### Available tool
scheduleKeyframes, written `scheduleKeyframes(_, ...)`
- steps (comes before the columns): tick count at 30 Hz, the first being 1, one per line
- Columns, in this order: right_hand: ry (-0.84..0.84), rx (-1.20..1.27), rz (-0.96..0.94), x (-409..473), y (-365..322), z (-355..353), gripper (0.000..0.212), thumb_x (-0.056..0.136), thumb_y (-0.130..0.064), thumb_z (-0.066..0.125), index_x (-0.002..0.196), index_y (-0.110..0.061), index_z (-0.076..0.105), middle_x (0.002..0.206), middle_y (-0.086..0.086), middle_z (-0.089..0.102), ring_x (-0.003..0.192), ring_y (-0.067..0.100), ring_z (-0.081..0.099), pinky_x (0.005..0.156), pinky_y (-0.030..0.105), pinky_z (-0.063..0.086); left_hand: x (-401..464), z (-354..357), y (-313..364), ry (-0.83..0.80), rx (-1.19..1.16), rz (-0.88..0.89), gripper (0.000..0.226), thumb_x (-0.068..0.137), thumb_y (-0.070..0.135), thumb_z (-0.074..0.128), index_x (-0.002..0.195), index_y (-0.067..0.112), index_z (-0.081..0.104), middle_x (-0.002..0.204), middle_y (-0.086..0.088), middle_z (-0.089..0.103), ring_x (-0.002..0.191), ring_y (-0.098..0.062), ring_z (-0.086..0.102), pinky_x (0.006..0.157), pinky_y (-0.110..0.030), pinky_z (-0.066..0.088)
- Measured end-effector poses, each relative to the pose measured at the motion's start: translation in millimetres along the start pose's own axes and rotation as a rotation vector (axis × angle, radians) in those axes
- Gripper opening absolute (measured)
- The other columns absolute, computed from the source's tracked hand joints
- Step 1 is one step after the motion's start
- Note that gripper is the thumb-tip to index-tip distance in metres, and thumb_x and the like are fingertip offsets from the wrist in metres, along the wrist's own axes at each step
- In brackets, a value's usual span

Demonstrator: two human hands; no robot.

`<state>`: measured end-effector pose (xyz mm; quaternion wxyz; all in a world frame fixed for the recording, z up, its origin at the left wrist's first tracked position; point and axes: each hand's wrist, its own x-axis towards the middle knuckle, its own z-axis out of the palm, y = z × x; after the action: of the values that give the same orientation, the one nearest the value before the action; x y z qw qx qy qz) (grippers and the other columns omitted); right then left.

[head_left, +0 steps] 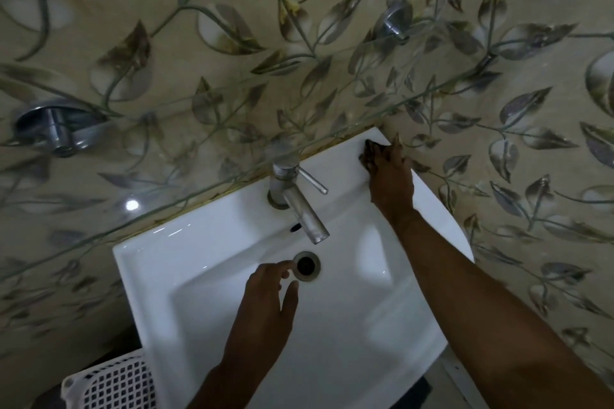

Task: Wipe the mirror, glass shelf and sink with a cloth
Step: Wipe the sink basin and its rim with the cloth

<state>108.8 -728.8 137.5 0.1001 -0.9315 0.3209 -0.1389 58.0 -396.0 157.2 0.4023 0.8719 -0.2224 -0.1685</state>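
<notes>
A white sink (206,242) hangs on a leaf-patterned tiled wall. My right hand (390,173) presses a dark cloth (368,151) onto the sink's far right corner, by the wall. My left hand (269,295) hovers over the basin with fingers apart, its fingertips next to the drain (307,265). A steel tap (295,199) stands at the back of the sink. The glass shelf (232,143) spans the wall above the sink, seen from above, with its edge running diagonally. The mirror is out of sight.
Two chrome shelf brackets (58,129) (395,21) hold the glass to the wall. A white plastic lattice basket (109,382) stands on the floor at the lower left, beside the sink.
</notes>
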Motion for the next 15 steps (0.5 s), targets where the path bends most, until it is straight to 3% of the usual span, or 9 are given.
scheduleKeyframes(3, 0.031, 0.013, 0.014, -13, -21, 1, 0.035, 0.101, -0.021, 0.048, 0.134, -0.011, 0.055, 0.128, 0.015, 0.05, 0.102, 0.04, 0.047, 0.08, 0.046, 0.049, 5, -6, 4, 0.043, -0.007, -0.007, 0.033, 0.095, 0.03, 0.057, 0.126, 0.038, 0.05, 0.111, 0.019, 0.05, 0.099, -0.001, 0.052, 0.079, -0.005, 0.037)
scheduleKeyframes(5, 0.01, -0.025, -0.088, -23, -41, 11, 0.034, 0.1, -0.019, 0.047, 0.132, -0.012, 0.055, 0.122, 0.015, 0.053, 0.093, 0.039, 0.05, 0.071, 0.044, 0.046, 10, -11, 5, 0.067, -0.036, -0.031, 0.034, 0.096, 0.031, 0.056, 0.128, 0.038, 0.049, 0.114, 0.015, 0.051, 0.099, -0.001, 0.052, 0.082, -0.007, 0.038)
scheduleKeyframes(8, -0.029, 0.046, -0.261, -61, -85, 11, 0.037, 0.094, -0.022, 0.047, 0.13, -0.018, 0.054, 0.121, 0.007, 0.053, 0.092, 0.033, 0.048, 0.071, 0.04, 0.043, 17, -20, 5, 0.119, -0.036, -0.028, 0.034, 0.095, 0.031, 0.056, 0.129, 0.034, 0.051, 0.116, 0.011, 0.053, 0.097, -0.003, 0.054, 0.085, -0.015, 0.045)
scheduleKeyframes(10, -0.103, 0.129, -0.375, -86, -99, 4, 0.05, 0.084, -0.024, 0.051, 0.133, -0.019, 0.05, 0.123, 0.004, 0.05, 0.093, 0.028, 0.046, 0.074, 0.036, 0.042, 18, -28, 3, 0.146, -0.041, -0.016, 0.035, 0.095, 0.029, 0.057, 0.129, 0.032, 0.052, 0.115, 0.01, 0.054, 0.096, -0.006, 0.056, 0.085, -0.018, 0.047)
scheduleKeyframes(13, -0.002, 0.254, -0.227, -103, -93, 2, 0.055, 0.084, -0.019, 0.065, 0.137, -0.018, 0.049, 0.127, 0.005, 0.048, 0.098, 0.026, 0.044, 0.079, 0.031, 0.043, 17, -43, -4, 0.183, -0.061, -0.005, 0.034, 0.095, 0.024, 0.057, 0.128, 0.031, 0.053, 0.113, 0.01, 0.054, 0.095, -0.005, 0.056, 0.084, -0.021, 0.048)
scheduleKeyframes(15, 0.076, 0.304, -0.099, -117, -97, 9, 0.049, 0.089, -0.018, 0.058, 0.137, -0.017, 0.049, 0.126, 0.004, 0.047, 0.101, 0.025, 0.044, 0.081, 0.033, 0.045, 14, -53, -11, 0.216, -0.05, -0.001, 0.036, 0.094, 0.018, 0.057, 0.127, 0.031, 0.053, 0.113, 0.01, 0.054, 0.095, -0.005, 0.056, 0.085, -0.023, 0.049)
